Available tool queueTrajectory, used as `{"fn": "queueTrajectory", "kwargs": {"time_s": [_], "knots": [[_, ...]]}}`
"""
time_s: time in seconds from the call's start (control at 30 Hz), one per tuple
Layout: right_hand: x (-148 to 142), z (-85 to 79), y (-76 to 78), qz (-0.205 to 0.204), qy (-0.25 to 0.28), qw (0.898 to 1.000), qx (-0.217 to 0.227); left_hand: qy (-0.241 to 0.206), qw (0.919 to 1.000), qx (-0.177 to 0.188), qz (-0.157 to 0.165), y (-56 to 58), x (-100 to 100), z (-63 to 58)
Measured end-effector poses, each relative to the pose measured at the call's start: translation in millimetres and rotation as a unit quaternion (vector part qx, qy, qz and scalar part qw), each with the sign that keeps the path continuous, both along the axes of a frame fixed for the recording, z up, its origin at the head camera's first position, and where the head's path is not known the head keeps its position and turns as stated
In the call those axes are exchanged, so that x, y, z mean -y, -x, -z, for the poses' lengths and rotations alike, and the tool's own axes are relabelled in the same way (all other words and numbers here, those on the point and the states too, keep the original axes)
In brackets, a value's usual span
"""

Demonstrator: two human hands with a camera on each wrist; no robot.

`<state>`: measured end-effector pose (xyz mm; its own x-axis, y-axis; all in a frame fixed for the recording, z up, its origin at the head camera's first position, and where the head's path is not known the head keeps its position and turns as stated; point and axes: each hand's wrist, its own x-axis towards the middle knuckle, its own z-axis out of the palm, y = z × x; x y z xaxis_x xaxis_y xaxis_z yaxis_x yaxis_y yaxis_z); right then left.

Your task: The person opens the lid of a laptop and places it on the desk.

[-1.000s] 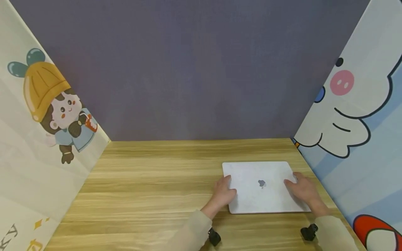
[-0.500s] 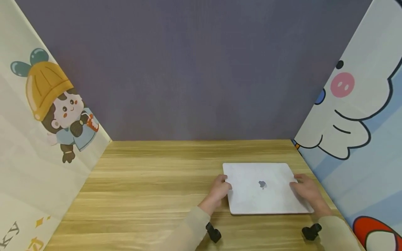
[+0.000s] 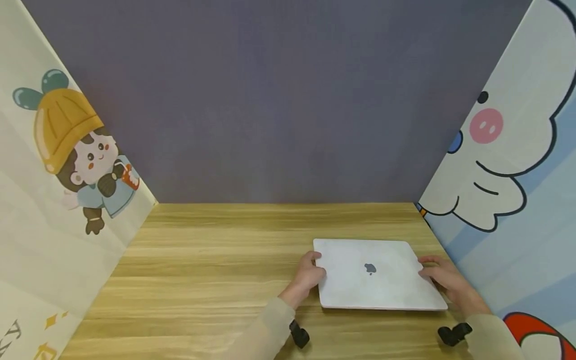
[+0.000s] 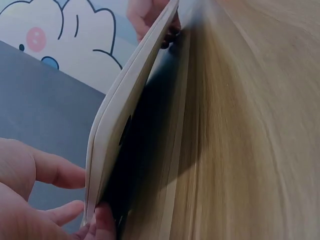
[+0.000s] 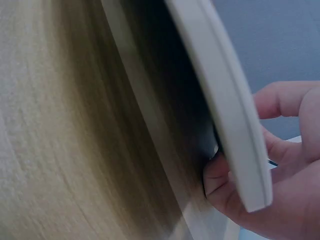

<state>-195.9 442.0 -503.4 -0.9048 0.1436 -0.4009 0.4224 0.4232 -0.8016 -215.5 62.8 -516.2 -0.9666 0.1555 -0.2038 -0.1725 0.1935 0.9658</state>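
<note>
A closed silver laptop (image 3: 382,285) with a dark apple logo on its lid lies flat-side up over the right part of the table. My left hand (image 3: 306,275) grips its left edge, thumb on the lid and fingers curled beneath. At the opposite edge, my right hand (image 3: 445,280) holds the laptop in the same way. In the left wrist view, the laptop's underside (image 4: 117,117) shows above a dark shadow on the wood, with a black foot on it. The right wrist view shows curled fingers (image 5: 217,177) under the laptop's rim (image 5: 232,110).
The wood-grain table (image 3: 202,280) extends to the left of the laptop. A grey panel (image 3: 279,100) rises behind it. Printed cartoon panels flank both sides; the right panel (image 3: 508,220) stands close to my right hand. Black wrist cameras hang below both sleeves.
The laptop has shifted slightly left and nearer to me in the head view. My left hand moved left with it, while my right hand drew outward, its thumb now closer to the edge.
</note>
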Motion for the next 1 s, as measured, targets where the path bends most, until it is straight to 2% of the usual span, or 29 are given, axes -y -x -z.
{"fn": "queueTrajectory", "kwargs": {"time_s": [0.27,0.47,0.77,1.0], "knots": [[-2.2,4.3,-9.6,-0.026,0.051,0.998,-0.018,-0.02,0.9998,0.0,0.002,2.2,11.5,0.2],[6.6,1.6,-18.1,-0.047,0.095,0.994,-0.032,-0.016,0.9999,-0.001,0.001,3.3,22.1,-0.1],[22.9,-3.8,-20.6,-0.06,0.126,0.989,-0.052,-0.01,0.9995,-0.019,-0.021,3.1,37.0,1.0],[31.3,-6.9,-21.8,-0.058,0.113,0.989,-0.071,0.014,0.9993,-0.029,-0.02,5.2,47.6,-2.5]]}}
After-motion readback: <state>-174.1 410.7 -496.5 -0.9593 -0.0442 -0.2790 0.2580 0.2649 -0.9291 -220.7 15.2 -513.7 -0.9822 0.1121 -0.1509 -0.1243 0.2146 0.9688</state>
